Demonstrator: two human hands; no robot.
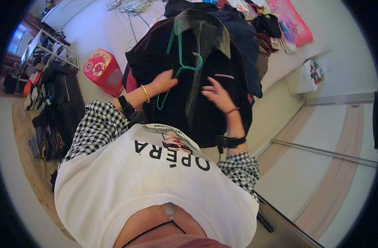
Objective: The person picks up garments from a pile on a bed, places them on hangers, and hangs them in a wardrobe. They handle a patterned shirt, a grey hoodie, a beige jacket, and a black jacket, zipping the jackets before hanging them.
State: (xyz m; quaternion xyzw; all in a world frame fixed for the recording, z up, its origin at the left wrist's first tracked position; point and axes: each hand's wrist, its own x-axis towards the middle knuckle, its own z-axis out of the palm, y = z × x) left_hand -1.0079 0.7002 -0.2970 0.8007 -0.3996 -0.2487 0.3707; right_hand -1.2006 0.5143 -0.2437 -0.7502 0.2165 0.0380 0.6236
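Observation:
A dark jacket (213, 117) lies spread before me, with a grey inner side of its collar (204, 34) showing and a short pale strip on its chest. Over its front is a green clothes hanger (180, 49), its hook turned to the right. My left hand (162, 82) has its fingers closed at the hanger, just below the neck; the exact grip is partly hidden. My right hand (220, 96) is above the jacket's right side, fingers apart and nothing in them. Whether it touches the cloth I cannot tell.
The jacket rests on a bed (114, 28) with piled clothes (241, 34) and a pink printed item (292, 21). Another hanger (130, 24) lies behind. A red flowered container (103, 73) stands left, near a rack of clothes (49, 80). Sliding panels (319, 164) are at right.

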